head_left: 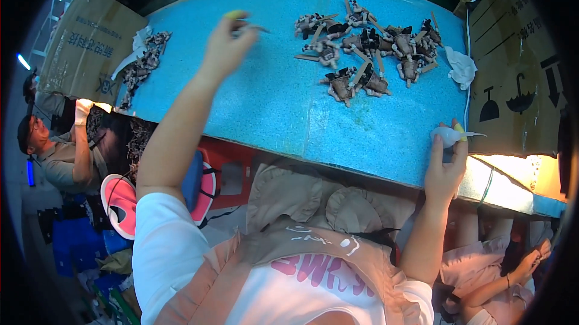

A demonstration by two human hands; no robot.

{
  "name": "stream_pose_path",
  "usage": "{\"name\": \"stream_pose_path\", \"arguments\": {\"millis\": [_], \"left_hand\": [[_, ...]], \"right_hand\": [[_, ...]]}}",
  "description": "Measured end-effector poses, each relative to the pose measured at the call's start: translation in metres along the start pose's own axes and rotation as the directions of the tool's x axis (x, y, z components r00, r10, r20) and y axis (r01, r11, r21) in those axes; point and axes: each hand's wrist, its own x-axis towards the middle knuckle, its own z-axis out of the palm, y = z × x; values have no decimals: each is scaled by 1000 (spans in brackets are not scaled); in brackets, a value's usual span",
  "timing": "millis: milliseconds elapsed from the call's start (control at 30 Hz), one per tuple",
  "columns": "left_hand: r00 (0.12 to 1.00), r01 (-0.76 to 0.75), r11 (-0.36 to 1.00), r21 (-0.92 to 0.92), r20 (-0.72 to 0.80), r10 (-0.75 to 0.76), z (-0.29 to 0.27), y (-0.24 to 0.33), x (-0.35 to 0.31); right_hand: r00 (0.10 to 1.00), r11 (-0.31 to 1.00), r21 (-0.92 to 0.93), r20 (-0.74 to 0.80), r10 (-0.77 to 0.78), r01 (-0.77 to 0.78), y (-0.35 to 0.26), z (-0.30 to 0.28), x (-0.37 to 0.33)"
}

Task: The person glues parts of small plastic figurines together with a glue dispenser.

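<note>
In my right hand (447,159), at the table's near right edge, is a white squeeze bottle (446,136) with a thin pointed nozzle aimed to the right. Its fingers are closed round the bottle, and one wears a yellow finger cover. My left hand (234,38) is over the left middle of the blue table (259,102), smeared by motion. A small thin dark thing shows at its fingertips, too blurred to name. Several small figurines (341,87) with brown bodies, black tops and flat tan sticks lie scattered at the right of the table.
More small figurine pieces (142,69) lie at the left edge by a white cloth (129,53). Cardboard boxes (87,44) (518,72) bound both sides. A crumpled white tissue (461,67) lies near the right box. A person (66,150) sits at left, another (494,277) at lower right.
</note>
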Motion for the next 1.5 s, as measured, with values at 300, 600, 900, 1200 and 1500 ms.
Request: {"name": "stream_pose_path", "arguments": {"millis": [300,600,900,1200,1500], "left_hand": [[965,-240,868,434,10,262,6,-20,26],[972,-12,818,576,198,-126,83,44,45],[924,230,595,-770,365,115,102,147,-25],[735,474,499,-725,638,229,152,157,-94],[809,301,652,-696,548,212,146,157,-96]], "right_hand": [[997,997,60,-70,-36,40,6,4,-2],[982,988,103,-168,-92,111,4,6,-5],[993,936,352,-121,13,30,7,-10,-15],[974,921,348,-194,-114,177,-34,-48,-60],[927,913,168,-110,-358,373,-62,-44,-53]]}}
